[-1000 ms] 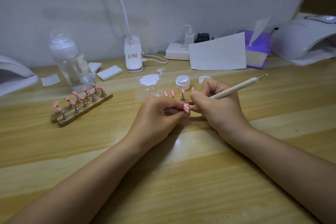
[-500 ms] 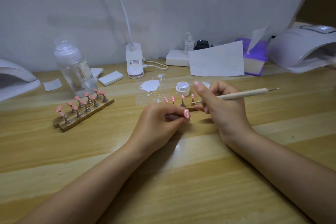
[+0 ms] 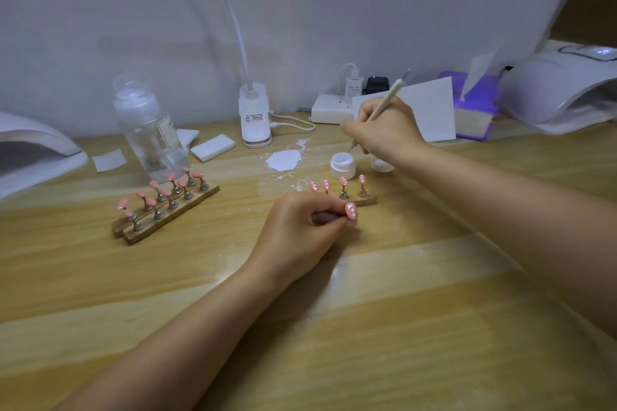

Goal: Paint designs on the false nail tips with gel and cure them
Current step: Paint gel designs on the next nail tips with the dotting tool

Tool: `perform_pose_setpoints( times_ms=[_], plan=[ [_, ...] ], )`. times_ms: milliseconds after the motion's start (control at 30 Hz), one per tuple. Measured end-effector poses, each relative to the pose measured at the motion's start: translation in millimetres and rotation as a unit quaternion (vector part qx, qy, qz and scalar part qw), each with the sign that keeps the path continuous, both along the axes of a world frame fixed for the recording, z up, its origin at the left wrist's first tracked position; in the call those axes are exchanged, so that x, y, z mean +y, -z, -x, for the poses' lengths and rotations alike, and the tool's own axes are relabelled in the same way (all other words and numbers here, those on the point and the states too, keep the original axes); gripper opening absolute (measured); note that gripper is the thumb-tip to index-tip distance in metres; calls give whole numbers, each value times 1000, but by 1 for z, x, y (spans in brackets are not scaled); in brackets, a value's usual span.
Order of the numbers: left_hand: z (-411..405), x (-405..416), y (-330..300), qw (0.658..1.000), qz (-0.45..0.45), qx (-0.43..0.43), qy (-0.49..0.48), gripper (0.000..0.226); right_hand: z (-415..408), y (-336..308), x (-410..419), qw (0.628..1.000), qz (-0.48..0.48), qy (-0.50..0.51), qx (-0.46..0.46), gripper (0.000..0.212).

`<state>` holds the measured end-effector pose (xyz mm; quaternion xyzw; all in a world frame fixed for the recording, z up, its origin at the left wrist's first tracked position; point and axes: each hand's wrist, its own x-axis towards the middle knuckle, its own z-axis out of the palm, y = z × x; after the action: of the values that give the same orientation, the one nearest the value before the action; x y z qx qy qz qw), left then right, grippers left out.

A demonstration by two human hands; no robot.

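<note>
Nail tip [image 3: 351, 210] between left fingertips [image 3: 340, 223]

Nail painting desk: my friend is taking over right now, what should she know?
Left hand pinches a pink nail tip on its stand; it already has white dots.
Right hand grips the dotting pen, its point just above the open white gel jar.
Four dotted tips stand on the near holder, which the left hand partly hides.
The plain pink tips on the two wooden holders at left are not yet painted.
Curing lamps wait at both table ends.
Left: finish dotting, paint the plain tips, cure.
</note>
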<state>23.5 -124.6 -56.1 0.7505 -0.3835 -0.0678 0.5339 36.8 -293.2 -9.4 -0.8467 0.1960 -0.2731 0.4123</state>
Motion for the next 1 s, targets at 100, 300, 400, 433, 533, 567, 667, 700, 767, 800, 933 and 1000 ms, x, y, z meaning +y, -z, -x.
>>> perform_pose_setpoints(
  times_ms=[100, 300, 400, 433, 533, 567, 667, 700, 767, 800, 933, 1000],
  plan=[
    [-1, 1, 0, 1000, 3, 1, 2, 26, -8, 4, 2, 999, 37, -10, 31, 30],
    [-1, 0, 1, 1000, 4, 3, 0, 24, -12, 10, -1, 995, 53, -29, 77, 27],
    [-1, 0, 1, 1000, 3, -1, -1, 26, -12, 10, -3, 995, 57, -33, 77, 29],
    [-2, 0, 1, 1000, 1, -3, -1, 26, -11, 11, -3, 995, 60, -35, 78, 29],
    [-2, 0, 1, 1000, 0, -6, -1, 28, -10, 11, -4, 993, 70, -35, 82, 30],
    [-2, 0, 1, 1000, -1, -6, -1, 29, -8, 10, -4, 994, 69, -36, 82, 29],
    [-1, -1, 0, 1000, -4, -7, -1, 30, -1, 6, -1, 999, 29, -22, 4, 32],
    [-1, -1, 0, 1000, -3, -7, -1, 30, 4, 4, 1, 999, 4, -13, -41, 34],
    [-1, 0, -1, 1000, -3, -5, -1, 31, 18, 3, 8, 992, -58, -14, -113, 34],
    [-1, 0, -1, 1000, -1, -3, -1, 31, 28, 4, 13, 986, -96, -28, -134, 33],
    [-1, -1, 1, 1000, 5, 6, 3, 18, 63, 19, 33, 959, -218, -86, -159, 26],
    [-1, -1, 1, 1000, 7, 10, 5, 16, 72, 29, 39, 951, -248, -86, -162, 30]
  ],
)
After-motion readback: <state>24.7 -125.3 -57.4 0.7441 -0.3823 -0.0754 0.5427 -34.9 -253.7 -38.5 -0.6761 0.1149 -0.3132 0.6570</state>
